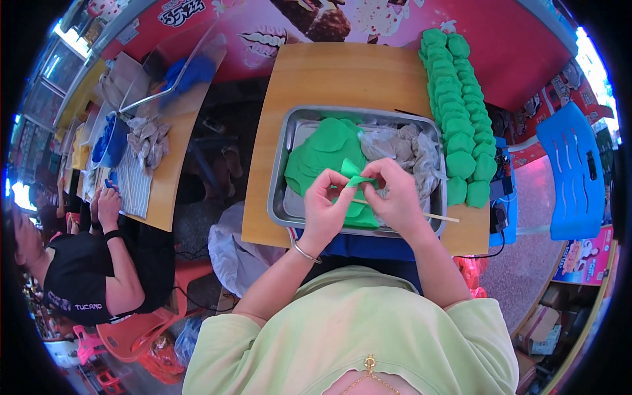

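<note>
Above the near side of a metal tray (279, 164), both my hands pinch a small folded piece of thin green sheet (349, 170). My left hand (324, 205) has thumb and forefinger closed on its left side. My right hand (395, 197) grips the other side the same way. A thin pale stick (442, 217) passes beneath my right hand, its end sticking out over the tray's rim; whether my fingers hold it is hidden. Flat, rounded green sheets (322, 148) lie heaped in the tray's left half. Beside them sits greyish material in a clear plastic bag (411, 148).
Long rows of rounded green pieces (461, 118) line the wooden table's (342, 72) right edge. A blue chair (571, 171) stands farther right. At left, a person in black (85, 276) works at another table (178, 145). A white bag (237, 243) lies below.
</note>
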{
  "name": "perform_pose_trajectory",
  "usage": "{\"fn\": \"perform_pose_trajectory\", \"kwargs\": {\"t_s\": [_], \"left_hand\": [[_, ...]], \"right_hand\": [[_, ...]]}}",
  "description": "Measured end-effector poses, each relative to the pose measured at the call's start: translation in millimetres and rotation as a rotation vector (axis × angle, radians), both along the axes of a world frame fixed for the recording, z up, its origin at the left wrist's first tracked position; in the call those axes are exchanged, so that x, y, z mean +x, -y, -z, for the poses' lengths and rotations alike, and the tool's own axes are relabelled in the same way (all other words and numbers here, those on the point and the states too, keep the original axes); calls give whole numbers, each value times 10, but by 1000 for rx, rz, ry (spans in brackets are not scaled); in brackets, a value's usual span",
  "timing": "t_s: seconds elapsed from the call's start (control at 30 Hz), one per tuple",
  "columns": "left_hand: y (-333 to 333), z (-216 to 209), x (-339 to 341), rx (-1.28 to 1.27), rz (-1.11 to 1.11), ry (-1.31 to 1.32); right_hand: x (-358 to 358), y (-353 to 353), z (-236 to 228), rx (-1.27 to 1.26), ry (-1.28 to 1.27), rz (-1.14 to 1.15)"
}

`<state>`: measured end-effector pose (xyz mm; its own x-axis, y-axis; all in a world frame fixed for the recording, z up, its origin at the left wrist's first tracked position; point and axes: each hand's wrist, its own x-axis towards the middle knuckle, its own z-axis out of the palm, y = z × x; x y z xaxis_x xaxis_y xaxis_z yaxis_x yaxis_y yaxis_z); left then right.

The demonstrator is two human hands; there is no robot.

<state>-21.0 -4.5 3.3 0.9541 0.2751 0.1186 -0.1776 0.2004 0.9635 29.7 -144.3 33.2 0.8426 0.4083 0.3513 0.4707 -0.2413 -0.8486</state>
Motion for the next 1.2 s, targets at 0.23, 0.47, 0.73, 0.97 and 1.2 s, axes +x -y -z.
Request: {"fn": "perform_pose_trajectory", "kwargs": {"t_s": [0.23, 0.47, 0.73, 0.97, 1.2], "left_hand": [[34, 29, -20, 211, -28, -31], [23, 42, 17, 167, -20, -37], [40, 17, 43, 430, -116, 93], [84, -30, 80, 476, -131, 136], [28, 58, 218, 582, -214, 141]], "right_hand": [[8, -64, 84, -114, 346, 118], [13, -55, 65, -7, 208, -32], [29, -35, 28, 10, 21, -97], [30, -116, 95, 95, 201, 94], [23, -150, 103, 133, 255, 139]]}}
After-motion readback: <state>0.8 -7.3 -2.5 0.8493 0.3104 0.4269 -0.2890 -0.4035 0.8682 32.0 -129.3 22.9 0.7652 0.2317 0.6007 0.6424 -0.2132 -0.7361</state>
